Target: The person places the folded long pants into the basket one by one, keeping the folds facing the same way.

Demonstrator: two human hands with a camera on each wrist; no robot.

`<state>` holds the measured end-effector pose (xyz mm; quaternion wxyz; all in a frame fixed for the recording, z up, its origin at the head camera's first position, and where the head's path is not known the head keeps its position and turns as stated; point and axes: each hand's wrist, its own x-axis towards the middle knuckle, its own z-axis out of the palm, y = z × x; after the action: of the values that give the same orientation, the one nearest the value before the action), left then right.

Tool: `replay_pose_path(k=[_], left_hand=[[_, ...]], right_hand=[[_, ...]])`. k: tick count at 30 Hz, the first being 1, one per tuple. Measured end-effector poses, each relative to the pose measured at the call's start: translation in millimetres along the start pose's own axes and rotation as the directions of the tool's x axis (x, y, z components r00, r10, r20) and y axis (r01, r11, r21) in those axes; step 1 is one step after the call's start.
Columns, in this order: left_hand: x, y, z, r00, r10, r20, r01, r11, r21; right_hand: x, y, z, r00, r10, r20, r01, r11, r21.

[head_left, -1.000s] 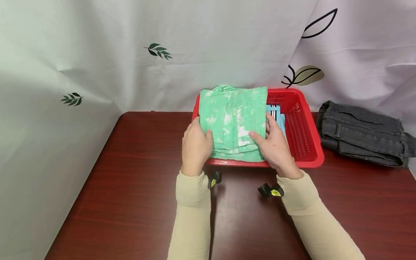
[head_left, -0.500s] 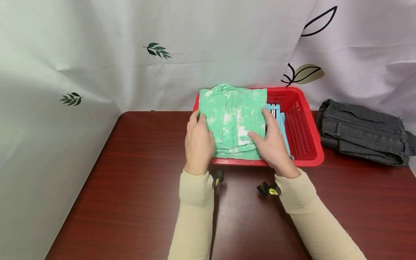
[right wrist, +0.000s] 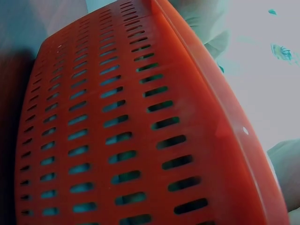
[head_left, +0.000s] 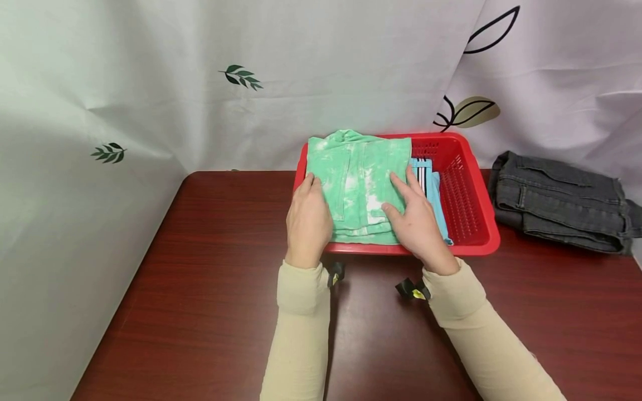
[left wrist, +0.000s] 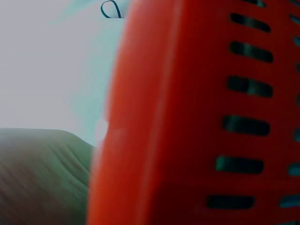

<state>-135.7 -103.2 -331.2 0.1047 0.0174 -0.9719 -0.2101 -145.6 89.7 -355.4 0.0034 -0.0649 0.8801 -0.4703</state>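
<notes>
Cloth (head_left: 358, 186), green with white patches and folded, lies in the left part of the red basket (head_left: 371, 249), beside a light-blue striped garment (head_left: 435, 203). The right hand (head_left: 417, 223) rests on its right edge, grip apart, thumb and fingers spread. The left hand (head_left: 309, 223) is at its left edge; whether that grip pinches, I cannot tell. Folded dark-grey jeans (head_left: 562, 200) lie right of the basket on the red-brown surface (head_left: 225, 250).

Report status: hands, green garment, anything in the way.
Left hand at left edge of folded green garment, right hand on its right side. Garment over left part of red basket. Nothing visibly blocking; dark garment outside, to the right.
</notes>
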Motion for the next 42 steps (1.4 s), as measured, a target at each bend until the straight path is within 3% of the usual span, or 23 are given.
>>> replay_pose_path(k=[10,16,24,31,42], left_hand=[[1.2,0.2,2.4,0.999,-0.014,0.045,0.013,1.0,0.021],[0.9,3.5,4.2,0.997,-0.033,0.069,0.028,0.997,0.071],[0.8,4.3,6.9,0.998,-0.009,0.07,0.001,0.994,0.11],[-1.2,3.1,4.9,0.991,-0.024,0.134,0.014,0.997,0.078],[-6.4,16.9,1.3,0.987,-0.049,0.151,0.024,0.987,0.161]], right_hand=[[1.9,-3,0,0.997,0.007,0.076,0.0,0.997,-0.079],[2.2,-5,1,0.996,0.025,0.081,-0.017,0.995,-0.097],[-1.3,-6,2,1.0,0.009,0.008,-0.007,0.991,-0.133],[-7.0,-4,12,0.99,-0.069,-0.119,0.043,0.978,-0.205],[-6.1,-4,13,0.986,-0.139,-0.093,0.107,0.952,-0.286]])
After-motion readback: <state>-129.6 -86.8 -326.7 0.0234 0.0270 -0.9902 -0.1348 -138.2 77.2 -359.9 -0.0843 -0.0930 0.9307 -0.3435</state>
